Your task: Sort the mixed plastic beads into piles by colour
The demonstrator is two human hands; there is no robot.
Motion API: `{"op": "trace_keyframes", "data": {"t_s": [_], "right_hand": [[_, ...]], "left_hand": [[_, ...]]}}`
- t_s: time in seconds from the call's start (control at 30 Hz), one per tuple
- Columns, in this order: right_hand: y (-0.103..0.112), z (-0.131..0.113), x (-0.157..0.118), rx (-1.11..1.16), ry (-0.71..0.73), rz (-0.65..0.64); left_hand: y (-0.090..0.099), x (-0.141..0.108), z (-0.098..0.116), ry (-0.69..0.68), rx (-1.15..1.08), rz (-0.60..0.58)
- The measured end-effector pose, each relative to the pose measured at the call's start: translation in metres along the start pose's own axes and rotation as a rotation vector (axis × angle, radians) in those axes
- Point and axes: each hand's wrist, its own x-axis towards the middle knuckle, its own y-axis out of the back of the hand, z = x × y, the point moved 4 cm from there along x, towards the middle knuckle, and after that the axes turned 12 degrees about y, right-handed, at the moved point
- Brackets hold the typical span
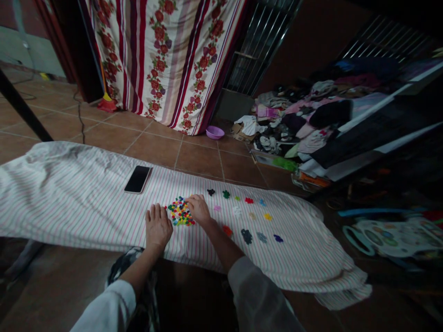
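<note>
Where a striped cloth (86,198) spreads over a long surface, all the arranged items rest upon it; beyond hangs a floral curtain (155,60). The left hand (158,226) lies palm down, fingers extended, with nothing visible in its grasp. The right hand (200,210) is half curled, its fingertips gathered; whether they pinch anything cannot be told. Between the hands sits a mixed pile (180,214) of small coloured pieces, with the right fingertips at its right edge. A dark phone (137,179) lies apart, to the left. Single-coloured groups stand to the right, including a dark grey cluster (246,236), a white cluster (236,211) and a lime green cluster (237,198). Individual pieces are probably light, hard and not fragile, but apt to scatter; each is best taken by its sides, between thumb and forefinger tips
</note>
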Motion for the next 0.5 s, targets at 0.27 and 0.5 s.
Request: {"op": "trace_keyframes", "data": {"t_s": [0.27, 0.5], "right_hand": [[-0.007, -0.008, 0.013, -0.088, -0.059, -0.112], [-0.013, -0.008, 0.018, -0.126, -0.061, -0.125]], "left_hand": [[-0.001, 0.0, 0.0, -0.002, -0.005, 0.001], [0.0, 0.0, 0.001, -0.007, 0.027, -0.003]]}}
